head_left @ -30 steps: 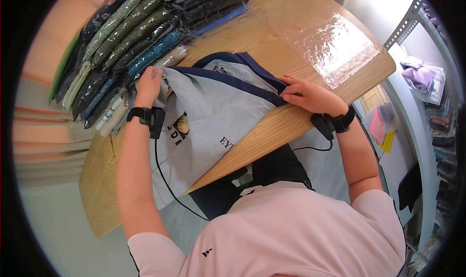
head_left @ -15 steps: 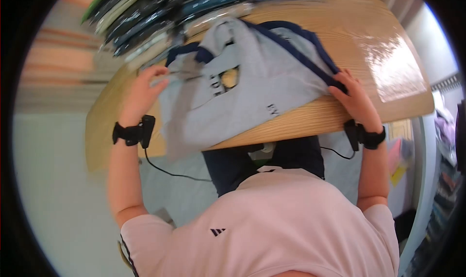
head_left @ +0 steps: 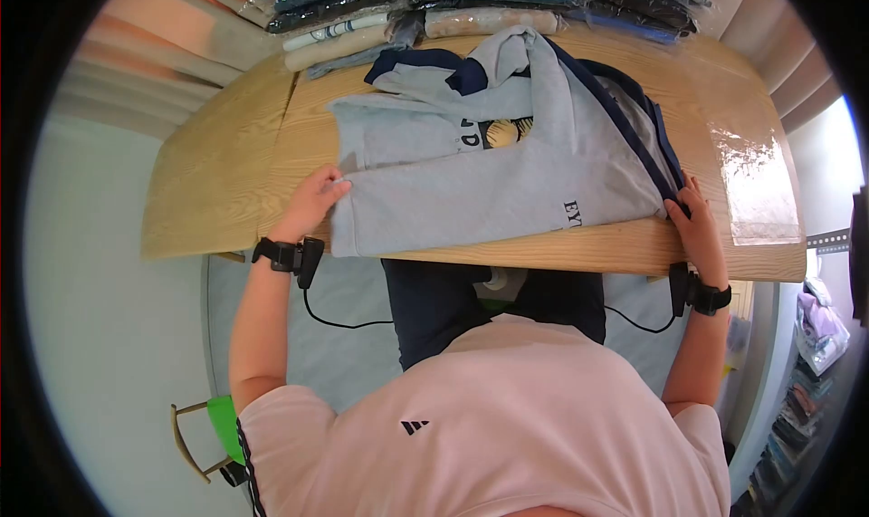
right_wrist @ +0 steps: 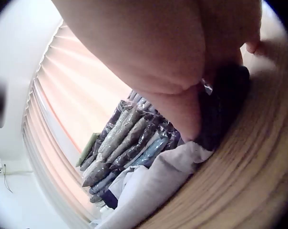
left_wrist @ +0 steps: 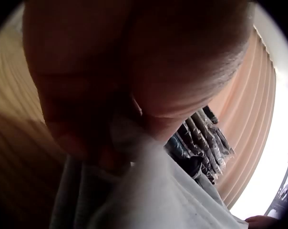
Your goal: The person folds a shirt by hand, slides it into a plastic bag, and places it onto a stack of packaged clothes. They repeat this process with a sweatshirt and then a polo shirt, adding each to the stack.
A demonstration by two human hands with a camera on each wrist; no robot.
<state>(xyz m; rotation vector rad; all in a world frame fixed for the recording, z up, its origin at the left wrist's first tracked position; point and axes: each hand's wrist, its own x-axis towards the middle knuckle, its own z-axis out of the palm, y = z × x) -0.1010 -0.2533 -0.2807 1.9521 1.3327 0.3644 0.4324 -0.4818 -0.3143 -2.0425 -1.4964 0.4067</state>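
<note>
A light grey shirt with navy trim and dark printed lettering lies folded over itself along the table's front edge. My left hand pinches its left edge; in the left wrist view the grey cloth runs out from between thumb and fingers. At the other end my right hand grips the navy trim, thumb on the near side. The right wrist view has that dark cloth under the thumb, close over the wood. Part of a yellow and black print shows between the folds.
Several clear-bagged folded garments are stacked along the back of the wooden table. A clear plastic bag lies flat at the right end. Shelving with packed goods stands at far right, and a green chair is at lower left.
My left hand let go near the stack, came back toward the front edge and took the shirt's left edge. The grey cloth now lies flatter and wider. The right hand keeps the navy trim.
</note>
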